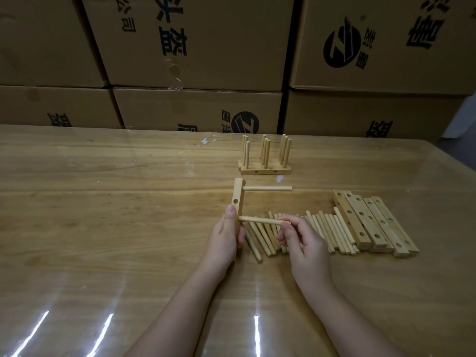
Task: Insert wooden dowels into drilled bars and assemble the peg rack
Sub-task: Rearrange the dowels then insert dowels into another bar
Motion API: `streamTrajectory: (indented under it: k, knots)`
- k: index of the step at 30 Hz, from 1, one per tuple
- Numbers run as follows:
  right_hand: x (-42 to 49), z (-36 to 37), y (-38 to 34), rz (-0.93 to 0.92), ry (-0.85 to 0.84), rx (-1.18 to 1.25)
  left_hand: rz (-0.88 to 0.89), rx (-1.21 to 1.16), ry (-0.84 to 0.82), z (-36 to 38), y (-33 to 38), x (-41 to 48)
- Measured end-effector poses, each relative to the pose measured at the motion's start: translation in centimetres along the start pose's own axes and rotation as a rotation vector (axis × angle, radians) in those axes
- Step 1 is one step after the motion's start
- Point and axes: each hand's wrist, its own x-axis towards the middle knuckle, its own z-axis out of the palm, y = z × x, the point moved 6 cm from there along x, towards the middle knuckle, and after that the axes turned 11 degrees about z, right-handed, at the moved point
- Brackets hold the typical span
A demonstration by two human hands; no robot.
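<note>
While the left hand (226, 233) grips the lower half of a bar (238, 199), thumb laid up along it, the right hand (301, 243) pinches the far end of a dowel (260, 221) between thumb and fingertips. From where I stand the bar's long axis runs away from the person, and the dowel lies square across it, pointing left, with its free tip meeting the bar's right-hand face just above the left thumb. Whether that tip has entered a hole or only touches the wood I cannot tell. One seated dowel (268, 188) juts rightward from the bar's far end, parallel to the one in hand, and an unfilled hole shows on the bar's upper face between them. The push, I judge, must travel straight left along the dowel's own axis while the left hand braces against it; any tilt would likely jam it. Loose dowels (322, 230) lie on the table (103, 228) just beneath and to the right of the hands, spare bars (373, 222) beyond them, and a finished rack (265, 161) stands farther back before cardboard boxes (195, 47).
</note>
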Motion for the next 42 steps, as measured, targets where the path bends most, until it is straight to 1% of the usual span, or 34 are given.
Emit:
streamTrajectory:
  k: [3, 5, 7, 8, 10, 11, 13, 14, 16, 19, 22, 24, 27, 28, 30, 33, 36, 39, 42]
  knots:
    - [-0.1, 0.2, 0.3, 0.065, -0.037, -0.01, -0.068, -0.057, 0.063, -0.8, -0.6, 0.2]
    - [-0.1, 0.4, 0.3, 0.065, -0.063, -0.079, -0.14, -0.259, 0.163, -1.3, -1.0, 0.3]
    - [-0.3, 1.0, -0.5, -0.004, -0.117, -0.211, -0.211, -0.533, 0.238, -1.5, -1.4, 0.5]
    - [-0.5, 1.4, -1.1, -0.07, -0.152, -0.306, -0.238, -0.641, 0.258, -1.5, -1.5, 0.6]
    - [-1.0, 2.6, -2.0, -0.232, -0.232, -0.544, -0.272, -0.777, 0.283, -1.5, -1.7, 0.8]
    - [-1.3, 3.2, -2.0, -0.27, -0.291, -0.647, -0.279, -0.808, 0.292, -1.6, -1.7, 0.8]
    - [-1.7, 4.2, -1.4, -0.261, -0.39, -0.777, -0.289, -0.822, 0.293, -1.7, -1.8, 0.7]
    - [-1.7, 4.3, -1.2, -0.253, -0.402, -0.8, -0.295, -0.827, 0.291, -1.7, -1.7, 0.6]
    - [-1.8, 4.3, -1.3, -0.254, -0.375, -0.81, -0.304, -0.858, 0.298, -1.6, -1.6, 0.6]
    - [-1.7, 4.2, -1.6, -0.273, -0.306, -0.799, -0.307, -0.901, 0.321, -1.6, -1.5, 0.8]
    - [-1.2, 3.9, -1.0, -0.173, -0.256, -0.754, -0.318, -0.92, 0.327, -1.7, -1.6, 0.9]
    - [-0.7, 3.2, -0.7, -0.085, -0.204, -0.596, -0.325, -0.93, 0.331, -1.8, -1.8, 0.9]
    - [-0.3, 1.4, -0.2, 0.078, -0.102, -0.196, -0.318, -0.926, 0.323, -1.7, -1.9, 0.9]
    - [-0.3, 1.0, -0.1, 0.115, -0.078, -0.1, -0.311, -0.908, 0.308, -1.7, -1.9, 1.0]
    - [-0.2, 0.5, 0.2, 0.159, -0.035, 0.008, -0.298, -0.849, 0.272, -1.5, -2.0, 0.9]
    - [-0.2, 0.2, 0.1, 0.153, 0.005, 0.018, -0.283, -0.792, 0.242, -1.3, -2.1, 0.9]
    - [-0.2, 0.3, -0.5, 0.063, 0.018, -0.028, -0.282, -0.789, 0.232, -1.2, -2.1, 0.9]
    - [0.0, 0.4, -0.9, -0.006, 0.003, -0.051, -0.272, -0.773, 0.228, -1.2, -1.9, 1.0]
    - [0.1, 0.4, -1.0, -0.002, -0.017, -0.042, -0.259, -0.729, 0.222, -1.2, -1.8, 0.9]
